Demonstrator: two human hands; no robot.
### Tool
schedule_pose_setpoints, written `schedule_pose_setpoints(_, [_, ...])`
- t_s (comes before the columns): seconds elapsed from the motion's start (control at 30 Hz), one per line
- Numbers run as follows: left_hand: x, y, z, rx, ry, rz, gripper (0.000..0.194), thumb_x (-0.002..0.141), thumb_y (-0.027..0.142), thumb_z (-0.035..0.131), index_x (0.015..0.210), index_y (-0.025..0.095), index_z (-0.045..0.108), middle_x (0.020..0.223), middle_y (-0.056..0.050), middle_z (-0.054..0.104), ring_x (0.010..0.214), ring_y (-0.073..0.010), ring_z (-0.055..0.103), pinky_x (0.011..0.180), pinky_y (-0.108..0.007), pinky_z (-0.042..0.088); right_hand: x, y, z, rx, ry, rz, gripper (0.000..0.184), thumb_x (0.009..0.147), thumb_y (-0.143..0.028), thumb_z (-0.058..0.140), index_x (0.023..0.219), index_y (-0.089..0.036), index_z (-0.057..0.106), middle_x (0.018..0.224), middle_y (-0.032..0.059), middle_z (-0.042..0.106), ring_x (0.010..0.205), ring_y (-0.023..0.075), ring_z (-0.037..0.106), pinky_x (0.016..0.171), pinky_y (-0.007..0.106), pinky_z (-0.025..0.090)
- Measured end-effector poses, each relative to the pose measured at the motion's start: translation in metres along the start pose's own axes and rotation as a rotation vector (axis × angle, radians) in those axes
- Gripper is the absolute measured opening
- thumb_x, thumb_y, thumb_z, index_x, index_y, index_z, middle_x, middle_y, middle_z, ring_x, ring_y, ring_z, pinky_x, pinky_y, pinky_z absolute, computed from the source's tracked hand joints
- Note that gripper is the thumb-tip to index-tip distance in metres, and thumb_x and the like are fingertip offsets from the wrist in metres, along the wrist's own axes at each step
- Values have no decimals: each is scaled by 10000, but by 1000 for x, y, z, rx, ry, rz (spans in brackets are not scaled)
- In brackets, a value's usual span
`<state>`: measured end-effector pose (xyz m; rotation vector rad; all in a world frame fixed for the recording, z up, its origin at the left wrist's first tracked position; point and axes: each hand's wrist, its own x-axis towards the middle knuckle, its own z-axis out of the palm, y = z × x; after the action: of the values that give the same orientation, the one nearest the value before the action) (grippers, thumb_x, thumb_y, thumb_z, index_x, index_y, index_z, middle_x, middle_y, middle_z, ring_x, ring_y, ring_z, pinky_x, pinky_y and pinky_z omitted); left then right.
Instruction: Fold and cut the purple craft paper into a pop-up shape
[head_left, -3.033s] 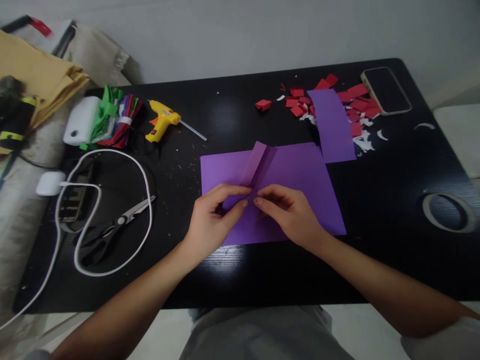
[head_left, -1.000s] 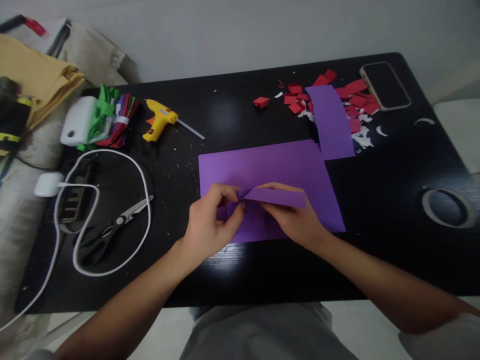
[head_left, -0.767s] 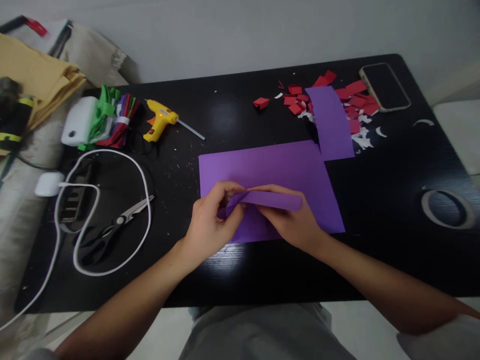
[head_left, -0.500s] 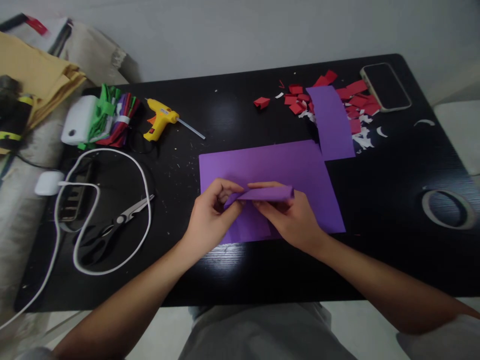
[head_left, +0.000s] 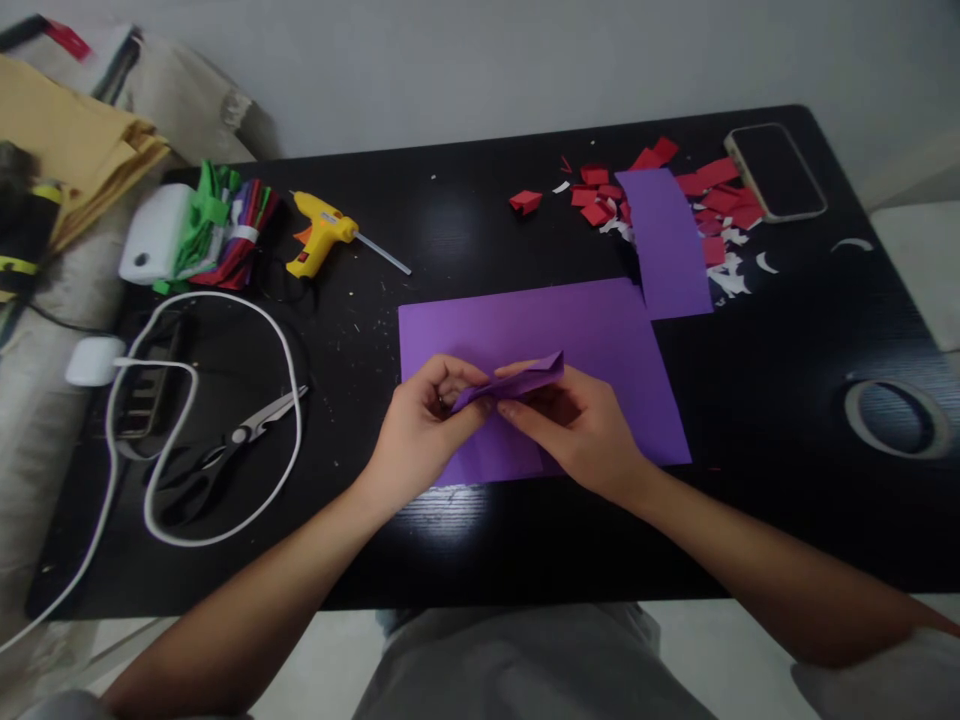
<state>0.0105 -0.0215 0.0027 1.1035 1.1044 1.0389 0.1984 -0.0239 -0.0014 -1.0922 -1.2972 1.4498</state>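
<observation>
A folded strip of purple paper [head_left: 534,376] is pinched between my two hands, a little above a large purple sheet [head_left: 517,315] lying on the black table. My left hand [head_left: 420,425] grips its left end between thumb and fingers. On the other side, my right hand [head_left: 581,425] pinches the strip near its middle, thumb in front and fingers behind. The strip's right end sticks up with an angled fold. Part of the strip is hidden by my fingers. Another purple paper strip [head_left: 667,245] lies beyond the sheet's far right corner.
Red paper pieces [head_left: 596,205] and white scraps lie around a phone [head_left: 776,172] at the far right. A tape roll [head_left: 896,420] is at right. On the left are a yellow glue gun [head_left: 322,235], scissors [head_left: 240,440], a white cable [head_left: 296,440] and bundled coloured material [head_left: 217,230].
The strip's right end has folded and turned upward, showing a shorter, angled shape. My right fingers have shifted slightly left, nearer the left thumb. My left hand has barely moved.
</observation>
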Motion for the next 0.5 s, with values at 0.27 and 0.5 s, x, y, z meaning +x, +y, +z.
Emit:
schedule_pose_setpoints(0.27, [-1, 0, -1, 33, -5, 10, 171, 802, 132, 783, 940, 181, 695, 836, -5, 718, 754, -121, 666, 697, -237, 527, 0, 0, -1, -11, -7, -15, 199, 893, -248, 791, 1090, -277, 790, 1077, 21, 817, 1017, 203, 774, 957, 374, 645])
schedule_pose_setpoints(0.5, [1, 1, 1, 64, 2, 40, 103, 853, 222, 784, 884, 205, 688, 751, 13, 687, 673, -127, 631, 630, -253, 512, -1, 1, 0, -42, -8, 11, 192, 890, -213, 771, 1072, -265, 798, 1059, 28, 821, 999, 203, 781, 962, 381, 648])
